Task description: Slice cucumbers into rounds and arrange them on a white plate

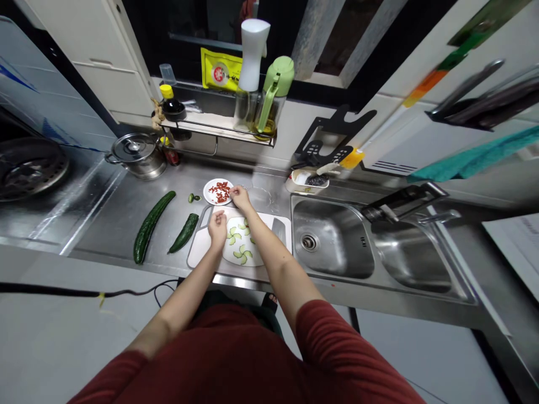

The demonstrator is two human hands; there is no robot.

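Observation:
A small white plate (pixel 207 193) of red pieces stands behind the cutting board (pixel 199 247). My right hand (pixel 240 197) is at this plate's right edge, fingertips pinched together by the red pieces; what they hold is too small to make out. Over the board's left part hovers my left hand (pixel 218 225), its fingers curled, their contents unclear. A round white plate (pixel 229 259) on the board bears cucumber slices (pixel 243 255) laid in pinwheel shapes, partly hidden by my right forearm. A knife blade (pixel 278 229) lies at the board's right side.
A whole cucumber (pixel 152 227), a cut cucumber (pixel 184 233) and small cucumber ends (pixel 193 197) lie left of the board. A steel pot (pixel 143 160) stands at the back left. The sink (pixel 337 241) is at the right; a rack (pixel 210 124) with bottles hangs behind.

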